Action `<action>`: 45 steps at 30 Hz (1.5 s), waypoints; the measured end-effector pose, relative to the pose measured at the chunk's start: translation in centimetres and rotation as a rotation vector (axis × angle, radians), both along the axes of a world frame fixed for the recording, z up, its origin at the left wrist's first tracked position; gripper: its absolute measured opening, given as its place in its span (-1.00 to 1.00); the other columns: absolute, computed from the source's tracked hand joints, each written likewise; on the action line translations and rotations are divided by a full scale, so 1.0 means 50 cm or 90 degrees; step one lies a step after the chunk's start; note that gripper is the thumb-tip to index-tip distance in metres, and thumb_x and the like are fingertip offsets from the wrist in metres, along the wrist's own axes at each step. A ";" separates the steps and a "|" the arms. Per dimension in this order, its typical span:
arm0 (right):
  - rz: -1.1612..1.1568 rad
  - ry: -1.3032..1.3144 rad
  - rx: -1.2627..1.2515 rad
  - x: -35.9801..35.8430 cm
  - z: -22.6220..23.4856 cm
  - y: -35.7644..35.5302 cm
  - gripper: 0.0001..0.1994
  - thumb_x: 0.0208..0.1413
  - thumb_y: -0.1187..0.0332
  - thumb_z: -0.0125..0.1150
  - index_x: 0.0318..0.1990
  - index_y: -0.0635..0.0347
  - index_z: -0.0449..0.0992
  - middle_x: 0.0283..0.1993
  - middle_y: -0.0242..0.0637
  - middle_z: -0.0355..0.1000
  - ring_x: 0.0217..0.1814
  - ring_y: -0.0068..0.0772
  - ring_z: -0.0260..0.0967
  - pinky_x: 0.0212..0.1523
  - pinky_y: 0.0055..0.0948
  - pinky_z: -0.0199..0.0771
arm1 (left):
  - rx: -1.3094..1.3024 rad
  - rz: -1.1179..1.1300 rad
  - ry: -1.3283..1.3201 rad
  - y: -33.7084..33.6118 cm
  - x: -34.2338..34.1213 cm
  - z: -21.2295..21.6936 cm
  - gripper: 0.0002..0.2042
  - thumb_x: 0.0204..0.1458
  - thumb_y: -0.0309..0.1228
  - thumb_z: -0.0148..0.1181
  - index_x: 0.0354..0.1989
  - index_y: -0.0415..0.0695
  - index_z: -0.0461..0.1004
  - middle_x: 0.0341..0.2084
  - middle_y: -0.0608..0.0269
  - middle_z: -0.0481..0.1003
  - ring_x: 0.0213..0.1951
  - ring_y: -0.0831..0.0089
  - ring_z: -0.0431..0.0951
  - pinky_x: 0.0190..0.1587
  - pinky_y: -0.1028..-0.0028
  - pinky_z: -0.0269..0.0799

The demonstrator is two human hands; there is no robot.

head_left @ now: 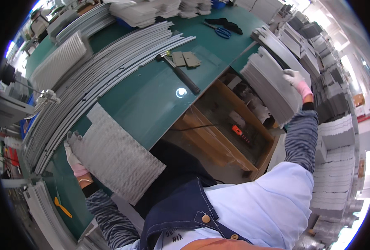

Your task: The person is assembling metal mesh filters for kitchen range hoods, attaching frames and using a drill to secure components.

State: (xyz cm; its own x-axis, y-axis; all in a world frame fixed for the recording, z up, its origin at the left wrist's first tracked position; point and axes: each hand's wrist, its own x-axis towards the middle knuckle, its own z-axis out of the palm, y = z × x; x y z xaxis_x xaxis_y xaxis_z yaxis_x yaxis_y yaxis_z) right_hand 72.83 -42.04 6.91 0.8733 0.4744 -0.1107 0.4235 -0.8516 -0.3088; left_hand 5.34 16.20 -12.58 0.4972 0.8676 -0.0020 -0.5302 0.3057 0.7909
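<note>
My left hand (73, 157), in a white-and-pink glove, is closed on the left edge of a grey perforated metal sheet (122, 154). The sheet has fine ridges and a notch cut at its upper corner. It lies slanted over the green table's front edge, its near end over my lap. My right hand (295, 80), gloved alike, reaches out to the right. It rests with fingers apart on the top of a stack of pale grey sheets (272, 83); its fingertips show only in part.
Long metal strips (110, 66) lie along the green table (126, 104). A hammer (180, 75), two small plates (185, 59) and blue-handled scissors (222, 32) are there too. An open wooden drawer (222, 121) holds a red-orange tool (240, 132). Tall stacks (335, 158) stand at right.
</note>
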 end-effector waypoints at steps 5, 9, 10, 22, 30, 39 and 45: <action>-0.114 -0.789 -0.148 -0.028 0.028 -0.045 -0.75 0.22 0.30 0.04 -0.05 0.16 0.55 -0.24 -0.14 0.58 -0.33 -0.15 0.55 -0.36 -0.22 0.54 | 0.000 0.025 -0.029 -0.016 0.000 -0.005 -0.57 0.39 -0.14 -0.26 0.20 -0.19 0.32 0.00 0.05 0.43 -0.09 0.29 0.39 0.10 0.32 0.35; 0.134 -0.764 -0.273 -0.207 -0.105 0.040 -0.78 0.17 0.31 0.03 -0.11 0.10 0.55 -0.37 -0.15 0.53 -0.42 -0.16 0.52 -0.38 -0.21 0.54 | -0.078 0.017 -0.030 -0.006 -0.005 0.006 -0.57 0.40 -0.15 -0.29 0.21 -0.17 0.33 0.00 0.07 0.44 -0.10 0.29 0.41 0.10 0.31 0.35; 0.252 -0.676 -0.189 -0.195 -0.162 0.015 -0.76 0.12 0.25 0.12 -0.09 0.08 0.52 -0.38 -0.21 0.49 -0.40 -0.18 0.51 -0.33 -0.20 0.54 | -0.084 0.002 -0.039 -0.003 0.015 0.003 -0.57 0.40 -0.15 -0.29 0.21 -0.17 0.33 0.00 0.07 0.44 -0.10 0.29 0.41 0.10 0.31 0.35; 0.028 -0.137 -0.138 -0.045 -0.119 -0.020 0.03 -0.26 -0.32 0.41 0.33 0.16 0.26 0.30 0.12 0.26 0.37 0.04 0.19 0.36 -0.15 0.16 | 0.027 0.026 0.085 0.016 0.006 -0.017 -0.57 0.40 -0.20 -0.33 0.25 -0.17 0.31 0.05 0.08 0.45 -0.02 0.27 0.41 0.16 0.32 0.32; -0.165 -0.618 -0.071 -0.054 0.068 -0.037 -0.77 0.19 0.21 0.05 -0.16 0.01 0.60 -0.16 0.02 0.55 -0.18 0.04 0.55 -0.16 -0.03 0.53 | 0.007 0.033 0.083 -0.010 0.014 0.012 -0.57 0.39 -0.19 -0.27 0.26 -0.17 0.30 0.06 0.07 0.43 -0.01 0.27 0.41 0.18 0.30 0.32; 0.061 -0.659 -0.365 -0.291 -0.158 0.029 -0.76 0.07 0.27 0.16 -0.11 0.08 0.48 -0.33 -0.28 0.48 -0.32 -0.24 0.51 -0.35 -0.24 0.54 | -0.007 -0.026 -0.013 0.023 -0.012 -0.023 -0.57 0.39 -0.14 -0.26 0.22 -0.16 0.34 0.04 0.08 0.44 -0.02 0.28 0.40 0.20 0.30 0.27; -0.017 -0.404 -0.132 -0.217 -0.178 -0.014 -0.34 -0.15 0.07 0.44 0.14 0.09 0.38 0.17 -0.11 0.34 0.26 -0.07 0.27 0.25 -0.13 0.30 | -0.038 -0.001 0.035 0.018 -0.018 -0.020 -0.55 0.39 -0.13 -0.27 0.25 -0.15 0.32 0.11 0.09 0.41 0.06 0.22 0.40 0.21 0.28 0.28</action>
